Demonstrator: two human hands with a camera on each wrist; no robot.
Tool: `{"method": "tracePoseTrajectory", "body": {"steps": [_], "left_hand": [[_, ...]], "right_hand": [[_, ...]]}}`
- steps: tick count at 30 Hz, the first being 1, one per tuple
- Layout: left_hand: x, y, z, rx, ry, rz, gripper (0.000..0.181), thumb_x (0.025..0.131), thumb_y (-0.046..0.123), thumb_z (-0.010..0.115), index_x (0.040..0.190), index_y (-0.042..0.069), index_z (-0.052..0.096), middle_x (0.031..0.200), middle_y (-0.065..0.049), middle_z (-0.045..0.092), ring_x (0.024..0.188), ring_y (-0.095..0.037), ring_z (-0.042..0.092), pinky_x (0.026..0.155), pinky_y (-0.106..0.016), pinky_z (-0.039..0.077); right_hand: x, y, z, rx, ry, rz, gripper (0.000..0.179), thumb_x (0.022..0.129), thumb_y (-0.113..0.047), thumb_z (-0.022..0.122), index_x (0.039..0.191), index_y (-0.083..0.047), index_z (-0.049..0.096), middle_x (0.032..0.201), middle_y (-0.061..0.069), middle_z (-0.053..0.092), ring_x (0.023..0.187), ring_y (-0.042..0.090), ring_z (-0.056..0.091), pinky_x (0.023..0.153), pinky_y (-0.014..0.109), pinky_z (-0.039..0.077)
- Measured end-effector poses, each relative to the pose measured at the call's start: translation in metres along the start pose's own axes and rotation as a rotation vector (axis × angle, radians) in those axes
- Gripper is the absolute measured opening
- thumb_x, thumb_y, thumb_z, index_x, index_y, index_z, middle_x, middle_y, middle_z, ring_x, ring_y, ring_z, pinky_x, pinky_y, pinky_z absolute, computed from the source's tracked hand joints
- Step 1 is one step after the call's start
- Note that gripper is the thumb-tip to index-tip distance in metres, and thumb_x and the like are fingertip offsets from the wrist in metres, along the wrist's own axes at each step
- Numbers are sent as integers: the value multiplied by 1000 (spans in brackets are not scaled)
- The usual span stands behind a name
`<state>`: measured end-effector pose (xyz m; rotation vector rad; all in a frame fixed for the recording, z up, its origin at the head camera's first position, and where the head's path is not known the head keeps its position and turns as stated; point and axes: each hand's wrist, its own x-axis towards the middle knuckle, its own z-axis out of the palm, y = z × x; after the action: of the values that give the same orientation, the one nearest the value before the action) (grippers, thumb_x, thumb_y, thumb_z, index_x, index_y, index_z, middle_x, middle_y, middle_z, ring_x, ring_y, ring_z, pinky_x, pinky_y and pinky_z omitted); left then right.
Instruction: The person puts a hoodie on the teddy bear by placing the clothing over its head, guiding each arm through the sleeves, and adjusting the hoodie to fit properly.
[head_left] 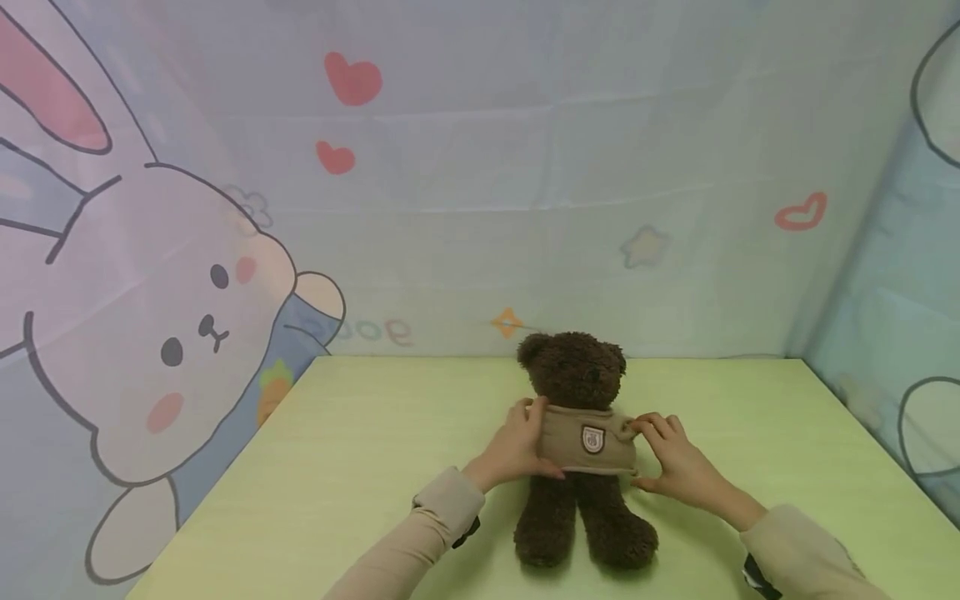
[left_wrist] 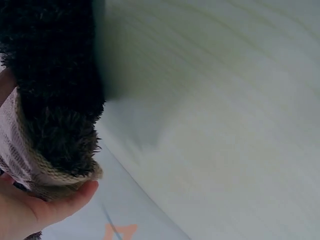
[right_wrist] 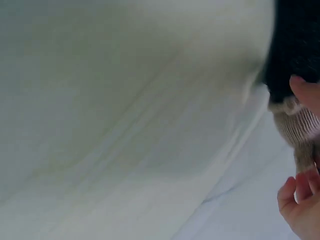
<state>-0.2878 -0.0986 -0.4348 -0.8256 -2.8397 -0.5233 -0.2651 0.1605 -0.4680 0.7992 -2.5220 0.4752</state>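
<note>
Head view: hands [head_left: 513,443] [head_left: 681,468] grip knitwear [head_left: 564,442] on a shaggy bear [head_left: 576,368].

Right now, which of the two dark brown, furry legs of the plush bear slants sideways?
The dark brown, furry leg nearer the right hand: in the head view it slants out rightward, while the other leg runs nearly straight down.

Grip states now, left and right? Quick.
Left grip: closed, holding one side of the shirt on the teddy bear.
Right grip: closed, holding the shirt's other side.
</note>
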Motion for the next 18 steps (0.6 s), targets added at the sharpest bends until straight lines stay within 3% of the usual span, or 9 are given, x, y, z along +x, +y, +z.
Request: {"method": "tracePoseTrajectory", "body": {"steps": [3, 6, 13, 18], "left_hand": [[1, 2, -2, 53, -24, -2, 106, 62, 47, 77, 139, 5, 16, 130, -22, 36, 117, -35, 40, 79, -39, 49], [1, 5, -3, 82, -37, -6, 106, 62, 46, 77, 138, 4, 16, 127, -21, 39, 116, -35, 40, 72, -38, 49], [3, 6, -2, 106, -66, -64, 106, 61, 43, 79, 137, 4, 16, 125, -21, 41, 113, -34, 44, 70, -39, 50], [2, 3, -2, 93, -82, -91, 106, 61, 41, 79, 137, 4, 16, 126, -21, 41, 114, -35, 43, 71, -41, 49]], "right_hand": [[4, -2, 7, -102, 48, -41, 72, 53, -30, 84, 109, -4, 48, 104, 10, 43, 88, 19, 37, 61, 28, 40], [8, -6, 12, -162, 125, -50, 61, 55, -23, 83, 101, -2, 49, 94, 10, 46, 83, 19, 39, 56, 25, 38], [11, -10, 15, -138, 271, -25, 40, 60, -14, 78, 93, -7, 56, 84, 6, 54, 73, 15, 44, 40, 15, 25], [13, -5, 17, -125, 274, -137, 42, 59, -6, 76, 97, -8, 58, 94, 4, 53, 76, 13, 37, 43, 15, 26]]}}
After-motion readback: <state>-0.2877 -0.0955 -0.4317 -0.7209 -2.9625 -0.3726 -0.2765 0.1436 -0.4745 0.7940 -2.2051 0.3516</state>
